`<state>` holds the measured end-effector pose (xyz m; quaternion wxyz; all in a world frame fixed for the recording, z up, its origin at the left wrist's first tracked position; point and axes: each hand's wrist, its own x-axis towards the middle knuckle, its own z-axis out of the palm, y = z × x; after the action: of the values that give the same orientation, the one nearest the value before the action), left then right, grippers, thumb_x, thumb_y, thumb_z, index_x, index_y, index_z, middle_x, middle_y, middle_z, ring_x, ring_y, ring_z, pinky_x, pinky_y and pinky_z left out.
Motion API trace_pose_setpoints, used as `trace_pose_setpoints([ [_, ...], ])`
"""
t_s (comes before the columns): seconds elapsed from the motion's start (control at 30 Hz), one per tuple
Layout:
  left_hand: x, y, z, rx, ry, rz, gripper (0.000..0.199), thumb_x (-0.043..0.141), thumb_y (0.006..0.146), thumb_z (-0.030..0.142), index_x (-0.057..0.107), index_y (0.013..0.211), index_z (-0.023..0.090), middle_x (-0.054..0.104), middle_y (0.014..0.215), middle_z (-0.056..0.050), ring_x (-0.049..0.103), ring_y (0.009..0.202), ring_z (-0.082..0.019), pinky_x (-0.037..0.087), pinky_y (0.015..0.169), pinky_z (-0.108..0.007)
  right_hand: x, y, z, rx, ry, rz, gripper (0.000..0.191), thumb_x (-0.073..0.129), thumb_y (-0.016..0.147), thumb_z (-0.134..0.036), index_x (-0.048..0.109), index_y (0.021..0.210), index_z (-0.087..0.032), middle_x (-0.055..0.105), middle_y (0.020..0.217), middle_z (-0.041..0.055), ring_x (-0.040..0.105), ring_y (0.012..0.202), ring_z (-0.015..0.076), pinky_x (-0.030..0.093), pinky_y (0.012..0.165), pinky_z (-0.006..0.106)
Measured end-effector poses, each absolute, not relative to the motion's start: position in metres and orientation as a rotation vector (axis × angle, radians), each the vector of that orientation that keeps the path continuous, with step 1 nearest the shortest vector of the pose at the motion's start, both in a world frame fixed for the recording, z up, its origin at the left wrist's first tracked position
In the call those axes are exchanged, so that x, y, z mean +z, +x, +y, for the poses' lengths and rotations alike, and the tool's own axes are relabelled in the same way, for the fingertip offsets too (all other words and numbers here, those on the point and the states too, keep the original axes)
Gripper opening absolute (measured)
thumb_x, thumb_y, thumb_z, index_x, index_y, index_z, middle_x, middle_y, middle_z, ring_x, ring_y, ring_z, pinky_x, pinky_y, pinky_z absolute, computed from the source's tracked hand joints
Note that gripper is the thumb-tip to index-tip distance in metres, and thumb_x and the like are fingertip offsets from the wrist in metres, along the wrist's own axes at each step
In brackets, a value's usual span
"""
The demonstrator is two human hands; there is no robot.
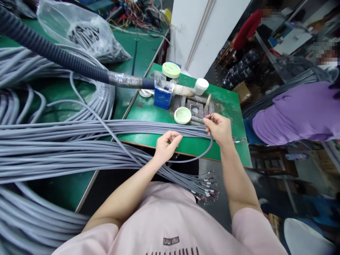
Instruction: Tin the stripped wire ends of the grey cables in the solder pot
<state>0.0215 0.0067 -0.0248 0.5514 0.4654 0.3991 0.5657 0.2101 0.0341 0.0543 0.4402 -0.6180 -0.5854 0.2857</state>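
My right hand [219, 130] is closed on the end of a grey cable [204, 153], whose thin coloured wires [208, 116] stick out past my fingertips. The cable loops down below the hand and back to the left. Just beyond the wires is a square metal pot [196, 109] with a silvery surface inside, its rim dark and stained. My left hand [167, 145] hovers at the bench's front edge, fingers curled and thumb against them, nothing showing in it. Near it runs a bundle of grey cables [148, 128] lying across the green bench [231, 106].
A pale green tub [182, 115], a white jar [201, 86] and a blue box [162, 96] stand around the pot. A black ribbed hose [79, 69] crosses from upper left. Stripped cable ends [207, 187] hang by my lap. A person in purple [302, 113] is at right.
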Motion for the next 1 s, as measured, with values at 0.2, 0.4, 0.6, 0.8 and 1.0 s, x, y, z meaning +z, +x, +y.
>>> trace_pose_setpoints([
  [0.2, -0.047, 0.019, 0.014, 1.287, 1.270, 0.974, 0.020, 0.070, 0.074, 0.035, 0.066, 0.071, 0.016, 0.049, 0.051, 0.006, 0.039, 0.047, -0.006, 0.033, 0.049, -0.019, 0.045, 0.225, 0.063, 0.590, -1.702, -1.601, 0.019, 0.060, 0.073, -0.031, 0.054, 0.061, -0.017, 0.051, 0.049, -0.0039, 0.048, 0.041, 0.0093, 0.034, 0.042, 0.022],
  [0.4, -0.044, 0.019, 0.012, 1.241, 1.403, 0.997, 0.016, 0.065, 0.077, 0.031, 0.065, 0.071, 0.017, 0.050, 0.052, 0.005, 0.040, 0.047, -0.007, 0.033, 0.049, -0.019, 0.040, 0.247, 0.098, 0.341, -1.846, -1.735, 0.021, 0.057, 0.069, -0.028, 0.048, 0.052, -0.018, 0.040, 0.046, -0.0049, 0.035, 0.047, 0.0086, 0.026, 0.049, 0.024],
  [0.6, -0.041, 0.019, 0.014, 1.218, 1.473, 1.012, 0.016, 0.063, 0.078, 0.030, 0.065, 0.070, 0.016, 0.050, 0.051, 0.005, 0.040, 0.046, -0.007, 0.033, 0.048, -0.019, 0.035, 0.257, 0.134, 0.201, -2.007, -1.929, 0.027, 0.059, 0.065, -0.024, 0.040, 0.047, -0.019, 0.037, 0.048, -0.0044, 0.035, 0.051, 0.0094, 0.025, 0.054, 0.026],
  [0.8, -0.043, 0.018, 0.014, 1.209, 1.544, 1.002, 0.017, 0.061, 0.081, 0.030, 0.065, 0.073, 0.016, 0.049, 0.052, 0.005, 0.040, 0.046, -0.006, 0.033, 0.048, -0.018, 0.020, 0.254, 0.153, 0.089, -2.137, -2.031, 0.020, 0.060, 0.067, -0.027, 0.052, 0.051, -0.017, 0.042, 0.050, -0.0025, 0.039, 0.056, 0.0120, 0.027, 0.057, 0.026],
  [1.0, -0.046, 0.017, 0.016, 1.193, 1.599, 1.009, 0.018, 0.060, 0.083, 0.031, 0.065, 0.075, 0.016, 0.050, 0.052, 0.006, 0.041, 0.047, -0.006, 0.035, 0.048, -0.018, 0.015, 0.254, 0.161, 0.031, -2.264, -2.070, 0.016, 0.060, 0.072, -0.028, 0.065, 0.063, -0.016, 0.060, 0.063, 0.0022, 0.052, 0.065, 0.0164, 0.034, 0.062, 0.027],
])
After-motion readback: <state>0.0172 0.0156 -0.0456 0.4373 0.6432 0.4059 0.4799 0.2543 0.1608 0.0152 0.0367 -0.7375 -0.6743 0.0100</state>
